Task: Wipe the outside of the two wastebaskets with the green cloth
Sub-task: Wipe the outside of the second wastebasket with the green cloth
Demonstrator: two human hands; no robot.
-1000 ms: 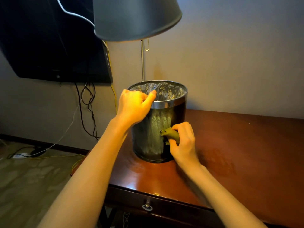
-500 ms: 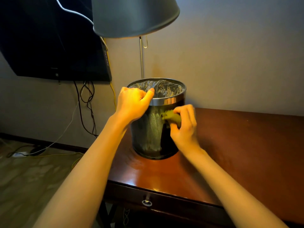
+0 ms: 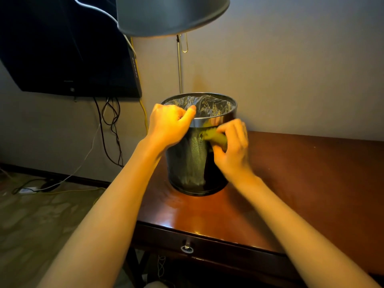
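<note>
Polished reddish-brown wooden bench (image 3: 301, 173), glossy under warm light, with a ring pull on its front drawer (image 3: 187, 249). Standing upright near its left end — a round dark wastebasket (image 3: 187, 163), metal band at the rim, crinkled clear plastic liner (image 3: 209, 104) inside. Left hand (image 3: 168, 125) clenched over the near rim, thumb across the liner. Right hand (image 3: 232, 146) pinching the bunched green cloth (image 3: 216, 138) (blurred) against the upper wall, just below the band.

A glossy reddish-brown wooden desk (image 3: 311, 183) fills the 4 o'clock area, with a metal ring drawer pull (image 3: 187, 249) at 6. A grey lampshade (image 3: 172, 15) hangs at 12, a black wall-mounted screen (image 3: 62, 44) at 10, and dark cables (image 3: 110, 129) below it.
</note>
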